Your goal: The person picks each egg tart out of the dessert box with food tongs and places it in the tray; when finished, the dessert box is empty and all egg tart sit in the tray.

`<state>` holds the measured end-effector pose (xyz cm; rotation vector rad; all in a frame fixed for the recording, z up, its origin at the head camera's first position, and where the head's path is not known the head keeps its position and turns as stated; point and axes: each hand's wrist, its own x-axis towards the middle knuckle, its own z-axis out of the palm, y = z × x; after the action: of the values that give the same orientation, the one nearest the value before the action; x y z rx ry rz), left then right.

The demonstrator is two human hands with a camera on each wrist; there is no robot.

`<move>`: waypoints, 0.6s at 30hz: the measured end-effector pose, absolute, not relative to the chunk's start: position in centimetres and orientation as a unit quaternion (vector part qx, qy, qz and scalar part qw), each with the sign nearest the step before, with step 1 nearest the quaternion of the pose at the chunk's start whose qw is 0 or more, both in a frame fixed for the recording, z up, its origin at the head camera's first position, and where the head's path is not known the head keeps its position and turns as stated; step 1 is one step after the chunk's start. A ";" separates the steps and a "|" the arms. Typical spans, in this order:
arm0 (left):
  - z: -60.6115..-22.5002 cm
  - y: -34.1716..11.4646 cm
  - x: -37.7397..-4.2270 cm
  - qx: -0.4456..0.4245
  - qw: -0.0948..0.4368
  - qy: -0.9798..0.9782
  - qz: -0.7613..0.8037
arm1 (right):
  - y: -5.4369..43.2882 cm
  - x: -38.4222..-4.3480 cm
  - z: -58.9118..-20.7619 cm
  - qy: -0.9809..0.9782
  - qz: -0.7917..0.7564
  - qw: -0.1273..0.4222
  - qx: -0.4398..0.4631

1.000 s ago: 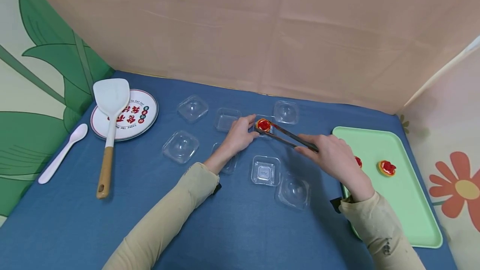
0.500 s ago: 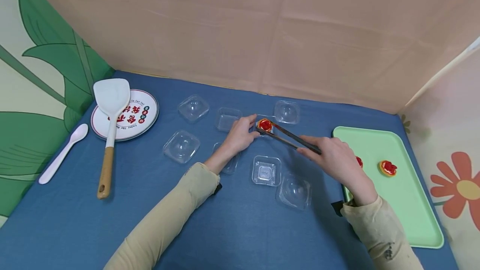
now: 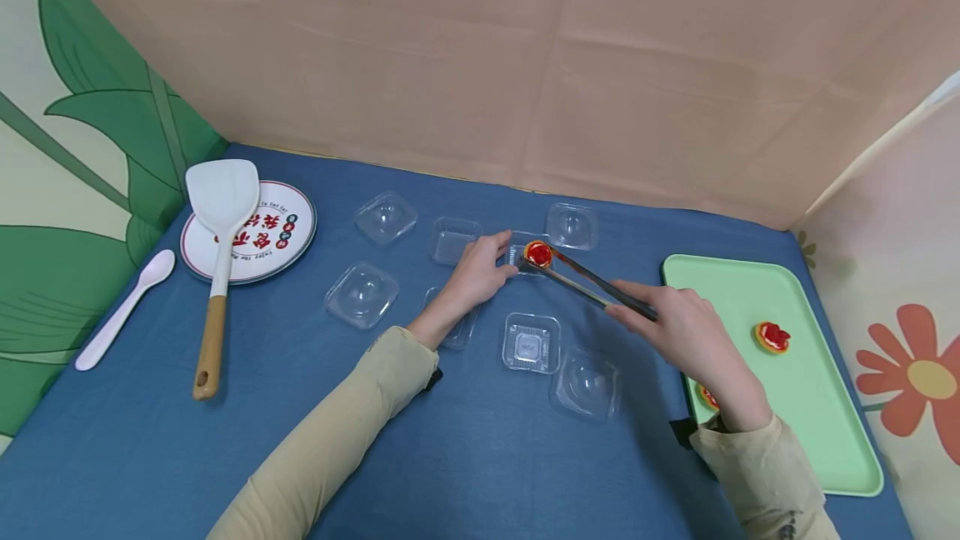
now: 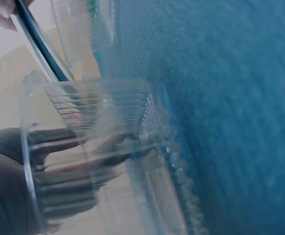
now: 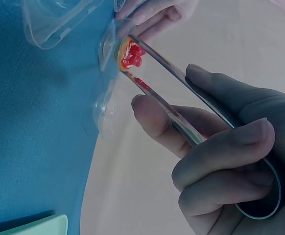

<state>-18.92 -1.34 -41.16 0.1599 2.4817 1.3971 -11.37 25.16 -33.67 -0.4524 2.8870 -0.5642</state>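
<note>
My right hand (image 3: pixel 693 336) grips a pair of slim metal tongs (image 3: pixel 607 285) reaching left over the table. Between the tong tips sits a small tart (image 3: pixel 537 253) with red fruit topping, over a clear plastic box (image 3: pixel 516 255). In the right wrist view the tart (image 5: pixel 131 55) is edge-on at the tips, and red smears mark one tong arm (image 5: pixel 140 83). Thumb and fingers of my left hand (image 3: pixel 480 269) hold the left side of that box. The left wrist view looks through a nearer clear box (image 4: pixel 103 147) at the hand (image 4: pixel 54 166).
Several more clear boxes and lids surround the hands, including an open box (image 3: pixel 531 343) and a domed lid (image 3: pixel 587 383). A green tray (image 3: pixel 806 415) at right bears tarts (image 3: pixel 771 337), partly hidden by my right arm. Plates (image 3: pixel 288 219), a spatula (image 3: pixel 222 198) and a spoon (image 3: pixel 123 311) lie left.
My right hand has shifted slightly right with the tongs, and the tart has moved a little right within the box's outline. My left hand stays where it was.
</note>
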 end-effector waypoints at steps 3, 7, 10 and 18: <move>-41.2 -1.3 -19.0 0.056 0.144 0.862 0.483 | 25.4 -11.0 -33.6 0.967 -0.188 0.084 -0.148; -41.2 -1.3 -19.0 0.058 0.140 0.863 0.482 | 25.9 -10.4 -33.5 0.969 -0.184 0.082 -0.140; -41.2 -1.3 -19.0 0.059 0.138 0.862 0.484 | 26.4 -9.8 -33.3 0.970 -0.188 0.079 -0.133; -41.2 -1.4 -19.0 0.062 0.136 0.860 0.487 | 27.7 -8.0 -32.9 0.973 -0.191 0.070 -0.111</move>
<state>-18.98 -1.39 -41.21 0.1802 2.4913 1.4101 -8.04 27.71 -32.88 -0.3353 2.9258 -0.5748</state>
